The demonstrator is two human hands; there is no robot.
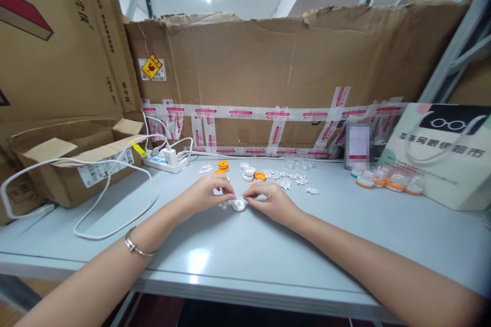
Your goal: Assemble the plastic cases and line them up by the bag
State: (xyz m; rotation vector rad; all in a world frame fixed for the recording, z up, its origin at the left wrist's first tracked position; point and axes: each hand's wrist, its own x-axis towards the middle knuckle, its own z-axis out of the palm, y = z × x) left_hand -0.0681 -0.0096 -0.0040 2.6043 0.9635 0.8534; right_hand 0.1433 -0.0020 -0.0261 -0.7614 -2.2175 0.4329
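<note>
In the middle of the head view, a round white plastic part lies on the grey table. My left hand is at its upper left, thumb and forefinger pinched together. From the other side my right hand reaches in, its fingertips also closed just above the part's rim. Whatever is in either pinch is too small to make out. Small white pieces lie beside the white part, partly under my left hand. Behind the hands are stacked orange rings, white rings and another orange ring.
Small white pieces are scattered behind my right hand, near clear cups. Clear-topped cases sit by a paper bag and a blurred phone-like object. On the left are a power strip, white cable and open carton.
</note>
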